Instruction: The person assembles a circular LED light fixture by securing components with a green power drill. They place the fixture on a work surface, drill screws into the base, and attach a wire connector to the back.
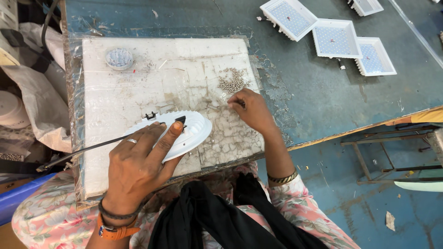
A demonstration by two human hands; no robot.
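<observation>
I see left hand flat on round white ribbed housing, centre frame, fingers spread, pinning it, not gripping. Right hand pinched shut near screw pile; whether it holds screw, cannot tell. Best keep housing pressed firm. Housing tilts, long axis lower left to upper right.

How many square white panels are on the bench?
4 visible. Three sit in a touching row at the upper right: square panel one, panel two, panel three. A fourth panel is cut by the top edge; more may lie out of frame.
</observation>
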